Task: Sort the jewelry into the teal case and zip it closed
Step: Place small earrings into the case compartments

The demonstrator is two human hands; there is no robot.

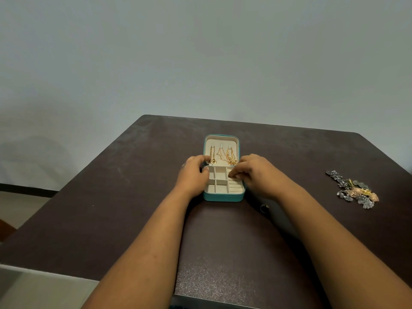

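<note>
Near the middle of the dark brown rectangular table, closer to its far edge than its near one, the small teal zip-around jewellery case lies open, its cream-lined lid folded back toward the far edge. Thin gold chains hang from three pegs inside the lid. The left hand grips the case's left wall, fingers curled over the rim, steadying it. The right hand reaches over the right wall with fingertips bunched in the upper right compartment, beside the cream ring rolls; they seem to pinch a small piece, but whatever it is cannot be made out, so I cannot say whether that hand holds anything.

By my reading, sorting is under way: chains are hung and a small item is being seated by the ring rolls. Most compartments look bare. Toward the right edge of the table, well apart from the case, a heap of grey and gold ornamental pieces waits. A small dark ring lies just beside the right forearm, near the case's near right corner.

Next, the right hand would need to fetch a loose piece, likely the ring, with a fine fingertip pinch. The zipper is not discernible.
</note>
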